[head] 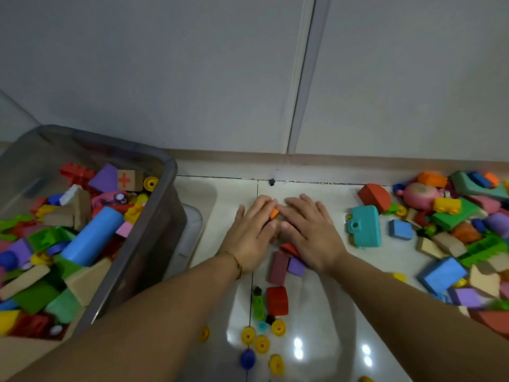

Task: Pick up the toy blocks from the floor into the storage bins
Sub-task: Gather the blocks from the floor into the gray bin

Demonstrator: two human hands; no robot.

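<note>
Grey translucent storage bin (168, 186), filled with toy blocks (91, 238), is shown at the left. At centre, the left hand (253, 230) and right hand (308, 230) are laid side by side on the floor (316, 299), fingers nearly straight, with an orange block (274, 213) touched between them. A maroon block (278, 268) and red block (277, 300) are seen between the forearms. A heap of blocks (454, 216) is spread at the right.

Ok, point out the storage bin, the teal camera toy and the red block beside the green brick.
storage bin (162, 230): head view, on its grey outer side wall.
teal camera toy (366, 230): head view, middle of its flat face.
red block (277, 300): head view, centre of its top face.
</note>
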